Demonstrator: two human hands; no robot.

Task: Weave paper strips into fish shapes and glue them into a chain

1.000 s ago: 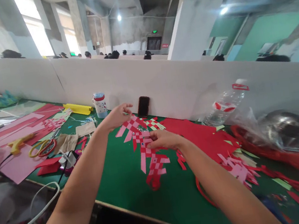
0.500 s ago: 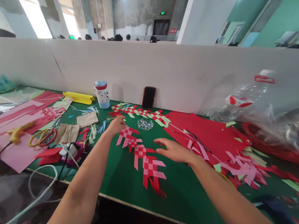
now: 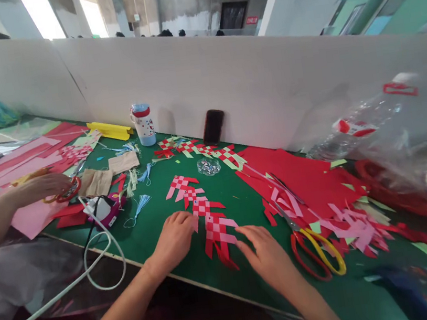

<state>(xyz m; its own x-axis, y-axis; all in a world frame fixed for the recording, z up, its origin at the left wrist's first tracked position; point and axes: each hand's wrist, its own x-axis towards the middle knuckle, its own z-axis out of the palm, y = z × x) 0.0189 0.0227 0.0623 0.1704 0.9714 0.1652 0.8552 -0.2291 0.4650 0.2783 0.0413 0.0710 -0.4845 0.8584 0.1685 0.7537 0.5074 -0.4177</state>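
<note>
Several woven paper fish in red and pink checks lie in a slanting row on the green table. The nearest woven paper fish [image 3: 216,229] is between my hands. My left hand [image 3: 176,236] rests at the row's left side, fingers slightly bent, the tips by a pink fin. On the other side my right hand [image 3: 264,251] has its thumb and fingers apart, fingertips at the nearest fish's pink strips; nothing shows in its grasp. Behind the row sits a small clear dish [image 3: 208,167] of tiny beads or eyes. Red-and-green woven fish [image 3: 208,150] lie farther back.
To the right are scissors [image 3: 316,251], red paper [image 3: 290,170], pink scraps [image 3: 358,227] and a plastic bottle [image 3: 367,120]. A phone [image 3: 213,126] and cup [image 3: 144,124] stand by the partition. A co-worker's hand [image 3: 48,187] is over other scissors [image 3: 72,189] at left; a white cable [image 3: 59,303] loops nearby.
My left hand has come back from the row's far end to its near part. My right hand has moved nearer me, uncovering the scissors. A co-worker's hand has reached in at left.
</note>
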